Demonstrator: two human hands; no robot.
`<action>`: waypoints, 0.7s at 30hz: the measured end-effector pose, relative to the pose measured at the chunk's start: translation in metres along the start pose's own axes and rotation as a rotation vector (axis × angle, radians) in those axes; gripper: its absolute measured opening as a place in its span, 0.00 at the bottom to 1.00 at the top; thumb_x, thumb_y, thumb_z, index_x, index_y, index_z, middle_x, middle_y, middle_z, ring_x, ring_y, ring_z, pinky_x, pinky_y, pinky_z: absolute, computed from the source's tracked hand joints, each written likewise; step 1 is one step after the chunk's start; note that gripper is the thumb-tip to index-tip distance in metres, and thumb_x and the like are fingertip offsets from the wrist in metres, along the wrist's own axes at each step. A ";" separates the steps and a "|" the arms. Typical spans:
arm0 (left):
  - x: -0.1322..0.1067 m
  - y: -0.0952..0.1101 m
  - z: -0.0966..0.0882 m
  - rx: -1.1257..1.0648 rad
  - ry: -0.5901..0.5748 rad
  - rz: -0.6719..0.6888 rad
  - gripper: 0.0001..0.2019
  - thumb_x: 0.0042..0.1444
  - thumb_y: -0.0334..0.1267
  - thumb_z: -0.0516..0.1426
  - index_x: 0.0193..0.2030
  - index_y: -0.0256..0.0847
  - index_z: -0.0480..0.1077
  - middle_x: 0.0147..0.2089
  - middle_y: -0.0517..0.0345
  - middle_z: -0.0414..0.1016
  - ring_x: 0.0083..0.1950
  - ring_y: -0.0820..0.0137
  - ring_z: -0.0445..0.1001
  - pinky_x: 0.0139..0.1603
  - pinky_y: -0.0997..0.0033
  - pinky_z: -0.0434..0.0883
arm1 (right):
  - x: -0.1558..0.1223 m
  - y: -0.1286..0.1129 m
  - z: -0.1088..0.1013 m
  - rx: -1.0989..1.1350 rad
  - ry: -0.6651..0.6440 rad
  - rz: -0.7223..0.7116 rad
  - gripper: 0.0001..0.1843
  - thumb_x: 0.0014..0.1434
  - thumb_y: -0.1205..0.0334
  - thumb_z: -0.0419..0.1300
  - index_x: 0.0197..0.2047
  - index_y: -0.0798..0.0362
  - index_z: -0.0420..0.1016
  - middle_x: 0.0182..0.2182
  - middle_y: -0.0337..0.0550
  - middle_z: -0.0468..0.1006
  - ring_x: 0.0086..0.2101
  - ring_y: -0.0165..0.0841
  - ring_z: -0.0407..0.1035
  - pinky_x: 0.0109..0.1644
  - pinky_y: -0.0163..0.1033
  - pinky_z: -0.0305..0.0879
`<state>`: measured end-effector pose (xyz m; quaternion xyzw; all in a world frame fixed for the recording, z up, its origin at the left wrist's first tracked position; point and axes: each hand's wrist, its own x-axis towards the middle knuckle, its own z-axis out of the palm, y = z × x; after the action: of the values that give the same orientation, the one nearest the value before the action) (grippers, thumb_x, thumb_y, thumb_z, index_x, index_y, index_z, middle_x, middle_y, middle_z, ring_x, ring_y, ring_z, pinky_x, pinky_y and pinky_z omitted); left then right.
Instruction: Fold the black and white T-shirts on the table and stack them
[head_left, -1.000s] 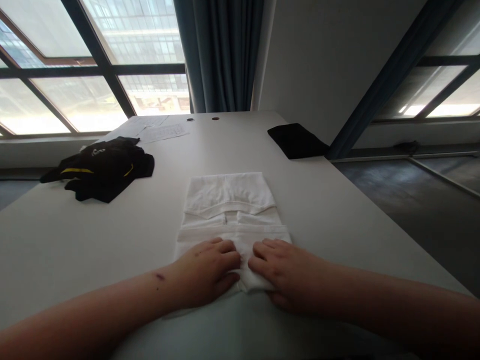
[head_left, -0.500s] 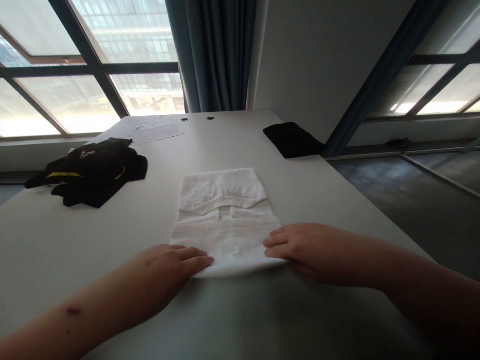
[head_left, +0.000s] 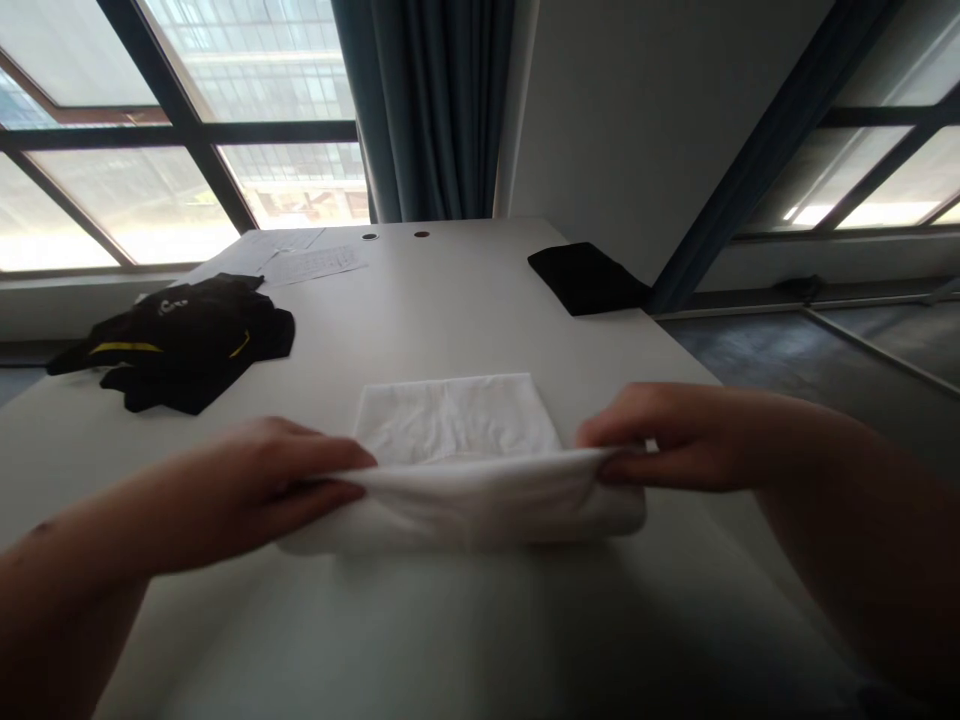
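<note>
A folded white garment (head_left: pixel 457 455) lies in the middle of the white table (head_left: pixel 465 300). My left hand (head_left: pixel 259 485) pinches its near left corner, fingers closed on the cloth. My right hand (head_left: pixel 660 435) pinches the near right corner the same way. Between them the near edge is lifted off the table and sags slightly, while the far part of the garment still rests flat.
A crumpled black garment with yellow trim (head_left: pixel 176 340) lies at the left. A folded black cloth (head_left: pixel 585 278) sits at the right edge of the table. Papers (head_left: pixel 300 260) lie at the far end, near the window and a blue curtain (head_left: pixel 427 110).
My hands slid apart from the middle of the garment's near edge to its corners, closed on them and lifted that edge up and away from me.
</note>
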<state>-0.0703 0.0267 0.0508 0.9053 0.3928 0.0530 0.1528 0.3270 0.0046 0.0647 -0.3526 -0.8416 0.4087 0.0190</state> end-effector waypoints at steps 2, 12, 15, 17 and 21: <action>0.023 -0.014 -0.010 0.041 -0.061 -0.061 0.23 0.66 0.61 0.51 0.42 0.49 0.81 0.31 0.57 0.81 0.31 0.62 0.77 0.34 0.67 0.71 | 0.014 0.016 -0.015 0.022 0.179 0.045 0.18 0.68 0.49 0.57 0.44 0.55 0.82 0.33 0.40 0.79 0.34 0.31 0.71 0.41 0.38 0.64; 0.114 -0.084 0.047 0.220 -0.067 -0.182 0.18 0.70 0.49 0.46 0.47 0.44 0.74 0.46 0.51 0.81 0.43 0.59 0.78 0.44 0.64 0.70 | 0.096 0.119 -0.024 0.139 0.309 0.378 0.25 0.62 0.49 0.64 0.56 0.56 0.78 0.35 0.45 0.82 0.29 0.34 0.74 0.38 0.39 0.71; 0.115 -0.100 0.064 0.304 0.002 -0.086 0.20 0.73 0.48 0.43 0.45 0.41 0.73 0.46 0.47 0.78 0.45 0.59 0.77 0.50 0.61 0.71 | 0.099 0.130 -0.020 -0.006 0.315 0.390 0.24 0.64 0.48 0.62 0.57 0.55 0.78 0.31 0.42 0.80 0.28 0.33 0.72 0.38 0.38 0.67; 0.113 -0.102 0.064 0.392 0.027 -0.034 0.21 0.73 0.47 0.43 0.44 0.40 0.73 0.46 0.44 0.77 0.47 0.56 0.77 0.54 0.56 0.71 | 0.099 0.129 -0.018 -0.166 0.358 0.398 0.22 0.64 0.48 0.62 0.54 0.53 0.80 0.33 0.43 0.80 0.31 0.35 0.72 0.39 0.38 0.65; 0.109 -0.067 0.064 0.469 0.124 -0.001 0.19 0.73 0.43 0.45 0.50 0.39 0.75 0.53 0.41 0.78 0.52 0.52 0.77 0.58 0.49 0.71 | 0.102 0.109 -0.001 -0.549 0.573 0.314 0.20 0.67 0.55 0.59 0.56 0.57 0.80 0.44 0.54 0.81 0.46 0.45 0.73 0.53 0.46 0.67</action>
<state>-0.0282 0.1345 -0.0343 0.9107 0.4036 0.0158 -0.0860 0.3133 0.1128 -0.0371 -0.5678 -0.8159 0.0528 0.0952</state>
